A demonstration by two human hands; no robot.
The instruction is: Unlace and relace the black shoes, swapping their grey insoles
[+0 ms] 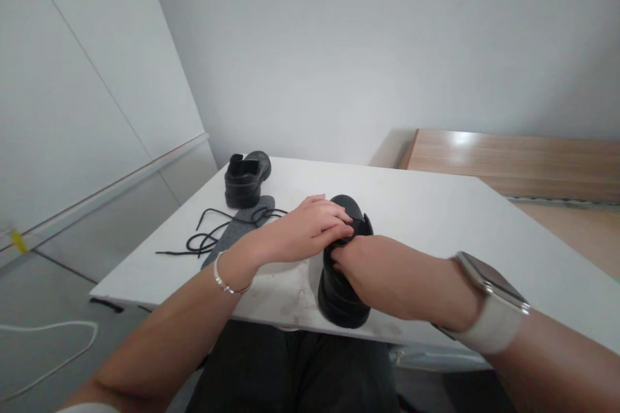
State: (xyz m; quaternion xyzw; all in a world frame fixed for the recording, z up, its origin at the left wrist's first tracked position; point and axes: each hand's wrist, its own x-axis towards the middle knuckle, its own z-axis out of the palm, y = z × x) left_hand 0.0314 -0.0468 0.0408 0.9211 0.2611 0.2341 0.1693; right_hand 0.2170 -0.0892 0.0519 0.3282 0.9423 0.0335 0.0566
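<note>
A black shoe stands on the white table in front of me, its toe pointing away and its heel near the front edge. My left hand lies across the front of the shoe, with its fingers over the upper and the thumb by the opening. Into that opening reaches my right hand, its fingers mostly hidden inside. Whether it grips anything in there cannot be seen. Left of my left hand are a grey insole and a loose black shoelace, which partly crosses the insole.
A second black shoe, without a visible lace, stands at the table's back left. The white table has smudges near its front edge. Behind its right side is a wood-grain surface. A white cable hangs at lower left.
</note>
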